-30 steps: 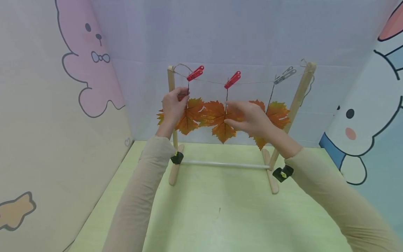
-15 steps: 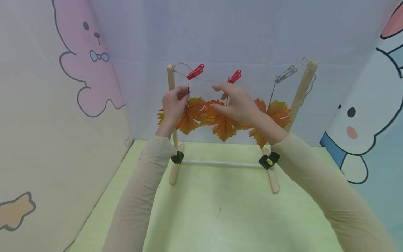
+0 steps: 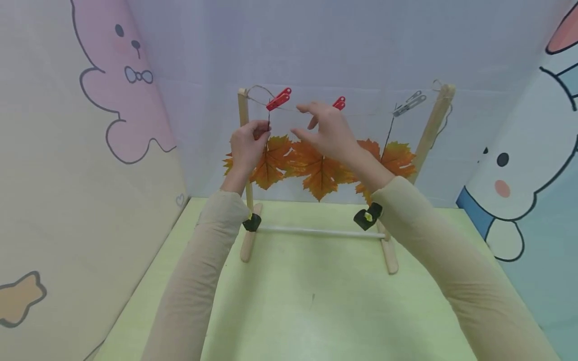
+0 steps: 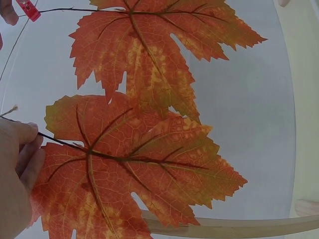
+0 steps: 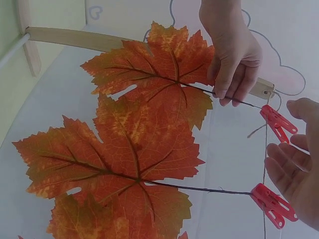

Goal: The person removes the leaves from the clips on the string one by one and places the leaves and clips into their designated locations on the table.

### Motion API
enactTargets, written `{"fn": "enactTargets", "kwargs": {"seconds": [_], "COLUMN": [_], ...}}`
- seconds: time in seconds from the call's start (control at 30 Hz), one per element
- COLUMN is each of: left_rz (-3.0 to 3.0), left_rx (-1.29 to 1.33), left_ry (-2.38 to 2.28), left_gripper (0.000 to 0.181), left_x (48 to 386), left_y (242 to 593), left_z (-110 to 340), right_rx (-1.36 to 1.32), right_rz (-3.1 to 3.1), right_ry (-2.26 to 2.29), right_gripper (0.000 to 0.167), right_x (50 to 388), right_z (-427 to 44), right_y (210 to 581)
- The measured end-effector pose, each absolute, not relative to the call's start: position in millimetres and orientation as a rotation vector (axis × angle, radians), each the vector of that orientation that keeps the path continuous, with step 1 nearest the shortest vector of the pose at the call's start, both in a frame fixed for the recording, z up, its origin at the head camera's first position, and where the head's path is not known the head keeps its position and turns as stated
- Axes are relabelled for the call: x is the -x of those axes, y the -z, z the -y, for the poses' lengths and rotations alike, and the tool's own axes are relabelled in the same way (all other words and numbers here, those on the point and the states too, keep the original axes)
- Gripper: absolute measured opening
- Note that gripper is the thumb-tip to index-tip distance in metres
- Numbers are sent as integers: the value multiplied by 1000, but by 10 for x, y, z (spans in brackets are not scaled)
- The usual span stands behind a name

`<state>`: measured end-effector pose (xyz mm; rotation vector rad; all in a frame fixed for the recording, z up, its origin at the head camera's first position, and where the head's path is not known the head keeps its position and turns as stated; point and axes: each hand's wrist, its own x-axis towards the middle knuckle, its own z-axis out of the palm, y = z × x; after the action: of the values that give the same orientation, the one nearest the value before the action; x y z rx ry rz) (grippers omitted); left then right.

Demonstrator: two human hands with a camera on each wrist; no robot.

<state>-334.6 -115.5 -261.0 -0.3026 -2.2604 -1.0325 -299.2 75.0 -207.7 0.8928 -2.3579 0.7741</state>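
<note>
the hands are raised to differing tasks: the left hand [image 3: 247, 144] pinches the upright stem [image 3: 268, 119] of the left leaf [image 3: 269, 169] between thumb and fingers, while the right hand [image 3: 328, 129] holds nothing, its thumb and fingers spread apart. the left red clothespin [image 3: 279, 100] sits on the string [image 5: 264, 164] at the top of that stem, directly above the left hand's fingertips and up and to the left of the right hand. its long axis slants, jaws down and to the left at the stem, handles up and to the right. in the right wrist view the handles point toward the gap between the right hand's thumb and fingers, near but seemingly not touching; the right hand looks the nearer to the handles, the left to the jaws. the middle red clothespin [image 5: 274, 205], partly behind the right hand in the head view, carries the middle leaf [image 3: 319, 175]. beyond it, near the right post [image 3: 436, 120], the gray clothespin [image 3: 410, 103] bears the right leaf [image 3: 398, 157]. the frame stands on a pale green bench [image 3: 311, 326].
</note>
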Motion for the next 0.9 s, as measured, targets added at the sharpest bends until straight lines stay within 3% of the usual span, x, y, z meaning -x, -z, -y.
{"fn": "enactTargets", "kwargs": {"seconds": [0.9], "left_rz": [2230], "left_rx": [335], "left_ry": [1003], "left_gripper": [18], "left_x": [3329], "left_y": [2626], "left_z": [1184], "right_rx": [-583], "right_rz": [2493], "right_ry": [-884], "right_gripper": [55], "right_x": [3263], "right_z": [-489], "right_y": [1911]}}
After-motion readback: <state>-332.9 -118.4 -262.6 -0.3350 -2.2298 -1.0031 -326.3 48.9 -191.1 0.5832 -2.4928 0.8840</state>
